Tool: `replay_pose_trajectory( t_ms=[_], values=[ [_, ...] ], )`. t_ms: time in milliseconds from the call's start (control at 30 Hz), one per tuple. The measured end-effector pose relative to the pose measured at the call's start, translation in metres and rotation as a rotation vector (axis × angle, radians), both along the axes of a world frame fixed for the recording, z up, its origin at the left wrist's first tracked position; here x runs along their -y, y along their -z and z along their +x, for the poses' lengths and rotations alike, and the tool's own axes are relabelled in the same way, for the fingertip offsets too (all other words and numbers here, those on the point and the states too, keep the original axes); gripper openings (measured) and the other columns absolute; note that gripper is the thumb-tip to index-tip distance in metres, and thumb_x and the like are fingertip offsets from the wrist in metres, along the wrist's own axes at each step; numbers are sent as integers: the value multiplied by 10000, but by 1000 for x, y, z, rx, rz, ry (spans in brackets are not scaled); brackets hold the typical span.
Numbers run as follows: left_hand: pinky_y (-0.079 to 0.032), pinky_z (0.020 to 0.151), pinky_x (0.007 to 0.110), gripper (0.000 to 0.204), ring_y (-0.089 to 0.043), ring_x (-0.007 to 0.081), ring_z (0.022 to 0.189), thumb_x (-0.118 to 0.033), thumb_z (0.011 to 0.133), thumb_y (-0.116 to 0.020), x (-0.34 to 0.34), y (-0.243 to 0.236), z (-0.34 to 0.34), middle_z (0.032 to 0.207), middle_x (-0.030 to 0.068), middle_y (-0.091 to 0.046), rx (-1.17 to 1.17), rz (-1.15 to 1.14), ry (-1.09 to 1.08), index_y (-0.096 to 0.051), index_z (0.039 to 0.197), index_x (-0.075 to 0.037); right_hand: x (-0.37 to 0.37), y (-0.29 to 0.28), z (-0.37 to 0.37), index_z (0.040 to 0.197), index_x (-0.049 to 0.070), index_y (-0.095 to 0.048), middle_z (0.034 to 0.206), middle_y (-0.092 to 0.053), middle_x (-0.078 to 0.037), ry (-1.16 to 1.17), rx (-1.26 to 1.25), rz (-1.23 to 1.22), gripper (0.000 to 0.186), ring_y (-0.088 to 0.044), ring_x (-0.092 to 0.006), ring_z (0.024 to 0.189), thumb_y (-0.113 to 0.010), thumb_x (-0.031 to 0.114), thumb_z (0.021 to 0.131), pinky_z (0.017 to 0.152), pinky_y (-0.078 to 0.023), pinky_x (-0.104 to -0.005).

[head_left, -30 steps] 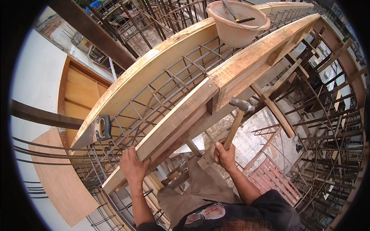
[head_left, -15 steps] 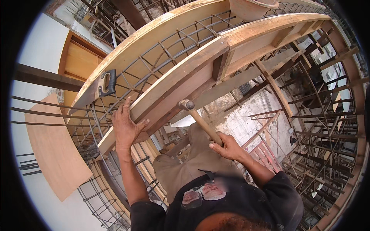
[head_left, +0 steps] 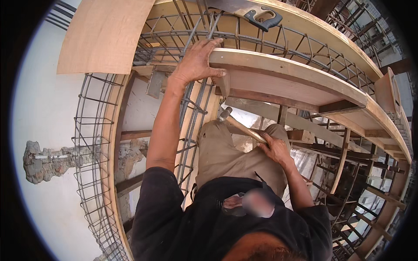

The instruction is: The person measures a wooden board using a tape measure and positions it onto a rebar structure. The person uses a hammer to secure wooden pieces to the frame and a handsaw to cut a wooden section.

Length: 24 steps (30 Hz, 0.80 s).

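Note:
My left hand (head_left: pixel 197 64) grips the near end of a curved wooden formwork panel (head_left: pixel 278 65). The fingers lie over its top edge and the thumb presses against the inner face. Lower and to the right, my right hand (head_left: pixel 275 150) is closed round the wooden handle of a hammer (head_left: pixel 244 127). The hammer's metal head points up and left, over my lap, apart from the panel. Behind the panel runs a cage of steel rebar (head_left: pixel 257 42). A handsaw (head_left: pixel 264 18) with a dark handle rests across the far formwork board (head_left: pixel 313 27).
A thin plywood sheet (head_left: pixel 102 37) lies at the upper left. Another rebar cage (head_left: pixel 93 143) curves down beside a white wall (head_left: pixel 48 113) with a broken patch. At far right a brownish bucket (head_left: pixel 385 93) sits on the formwork. Timber props and scaffolding stand below on the right.
My view has swung left, so the panel and saw appear farther right. The hammer has come down closer to my lap. My left hand now holds the panel's very end.

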State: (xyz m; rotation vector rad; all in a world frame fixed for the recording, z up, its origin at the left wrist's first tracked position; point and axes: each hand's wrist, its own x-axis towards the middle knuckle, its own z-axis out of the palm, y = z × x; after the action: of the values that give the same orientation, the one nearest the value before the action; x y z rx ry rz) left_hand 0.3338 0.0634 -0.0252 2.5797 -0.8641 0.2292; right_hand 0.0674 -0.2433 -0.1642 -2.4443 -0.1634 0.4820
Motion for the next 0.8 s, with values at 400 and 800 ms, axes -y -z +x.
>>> replay_pose_trajectory(
  t_ms=[400, 800],
  values=[
    [-405, 1115, 481, 1020, -568, 423, 1211, -585, 653, -878, -24, 38, 4, 1209, 251, -644, -124, -219, -40, -521, 1392, 21, -67, 29, 74, 1319, 71, -563, 901, -715, -266, -377, -16, -310, 469, -707, -441, 881, -554, 430, 1017, 798, -550, -542],
    [-492, 940, 519, 869, -614, 410, 1057, -641, 688, -824, -17, 41, 6, 978, 206, -665, -78, -219, -32, -579, 1206, 13, -59, 31, 115, 1329, 89, -559, 979, -720, -222, -462, 3, -511, 433, -713, -432, 867, -552, 386, 1014, 813, -554, -540]
  ],
)
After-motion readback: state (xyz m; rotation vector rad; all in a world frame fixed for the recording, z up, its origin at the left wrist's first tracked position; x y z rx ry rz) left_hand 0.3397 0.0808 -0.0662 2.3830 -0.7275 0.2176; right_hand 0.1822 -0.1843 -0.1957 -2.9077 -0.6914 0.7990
